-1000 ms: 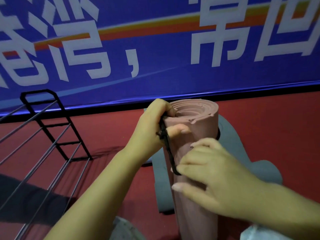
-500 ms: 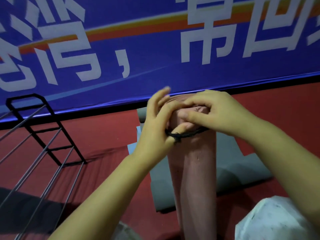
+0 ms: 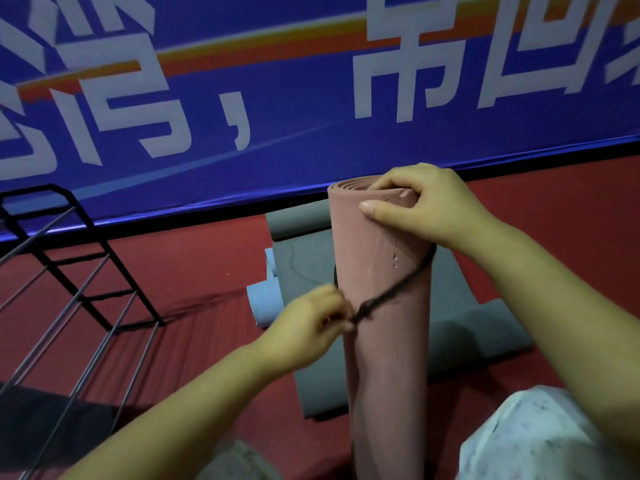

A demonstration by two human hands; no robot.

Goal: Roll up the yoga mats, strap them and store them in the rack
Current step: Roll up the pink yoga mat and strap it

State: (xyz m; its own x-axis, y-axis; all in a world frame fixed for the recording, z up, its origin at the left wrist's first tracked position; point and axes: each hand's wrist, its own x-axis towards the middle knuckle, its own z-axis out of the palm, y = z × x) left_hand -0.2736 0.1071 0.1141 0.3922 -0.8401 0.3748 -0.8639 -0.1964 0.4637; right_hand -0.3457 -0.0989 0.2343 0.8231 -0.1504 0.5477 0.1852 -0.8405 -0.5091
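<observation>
Head view: strap (image 3: 388, 294) now lower down mat (image 3: 384, 341).

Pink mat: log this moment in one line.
pink mat: rolled, upright | black strap: looped round it | left hand: pinches strap | right hand: grips top

— What do we see across the top of the frame?
— A blue banner (image 3: 277, 109) with large white characters and an orange stripe, a black strip along its foot.
— And below?
— We see red floor (image 3: 194, 271), dimly lit.
</observation>
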